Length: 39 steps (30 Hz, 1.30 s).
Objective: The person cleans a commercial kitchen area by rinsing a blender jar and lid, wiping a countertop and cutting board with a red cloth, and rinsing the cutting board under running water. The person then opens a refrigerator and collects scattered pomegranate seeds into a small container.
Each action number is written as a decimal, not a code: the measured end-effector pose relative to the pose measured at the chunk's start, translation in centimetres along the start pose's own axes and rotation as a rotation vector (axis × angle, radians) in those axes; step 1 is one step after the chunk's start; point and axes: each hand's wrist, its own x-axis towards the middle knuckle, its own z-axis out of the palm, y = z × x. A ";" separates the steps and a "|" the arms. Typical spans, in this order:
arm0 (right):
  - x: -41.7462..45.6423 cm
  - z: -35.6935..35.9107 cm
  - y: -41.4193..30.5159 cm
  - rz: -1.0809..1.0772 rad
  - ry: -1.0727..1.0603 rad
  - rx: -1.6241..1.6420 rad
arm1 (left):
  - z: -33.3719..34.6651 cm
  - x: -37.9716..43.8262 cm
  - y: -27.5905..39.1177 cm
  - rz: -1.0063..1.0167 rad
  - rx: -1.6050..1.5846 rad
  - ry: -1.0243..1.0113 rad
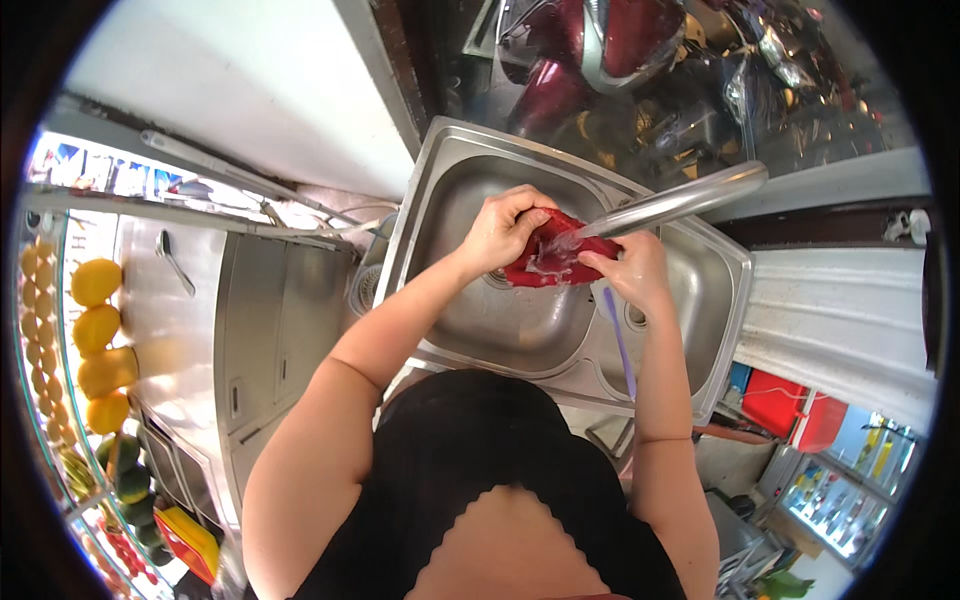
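Observation:
A wet red cloth [559, 259] is stretched between my two hands above the larger basin of a stainless steel double sink [517, 345]. My left hand [504, 225] grips its upper left edge between thumb and fingers. At the right end, my right hand [631, 268] pinches the cloth with the thumb on top. Water runs from the metal faucet [675, 201] onto the middle of the cloth, near my right hand. Below that hand, a purple-handled utensil [621, 345] lies across the divider between the basins; its head is partly hidden.
Left of the sink stands a steel counter [176, 247] with a spoon [176, 262] on it. Yellow fruits [97, 322] line the shelf at far left. Behind the faucet is glass, with a dark red motor scooter [600, 45] showing. A corrugated white panel [832, 322] is at right.

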 end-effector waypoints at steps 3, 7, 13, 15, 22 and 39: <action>-0.2 0.4 -0.3 0.126 0.002 0.249 | -0.9 -0.7 -0.4 -0.067 -0.052 -0.179; 0.1 4.3 -2.8 0.127 -0.001 0.810 | 0.6 -1.5 0.6 0.167 0.111 -0.193; 0.5 5.2 -3.6 0.480 0.399 1.617 | 4.6 -4.0 -6.5 -0.114 -0.050 -0.074; -0.1 3.4 -1.8 0.278 0.311 1.782 | 5.0 -5.1 -8.7 -0.085 -0.031 -0.062; 2.3 1.1 2.2 0.252 0.419 1.940 | 2.6 -6.6 -11.3 -0.608 -0.244 -0.401; 1.1 14.8 7.1 0.890 0.040 1.379 | 3.0 -5.6 -11.5 -0.895 -1.022 -0.148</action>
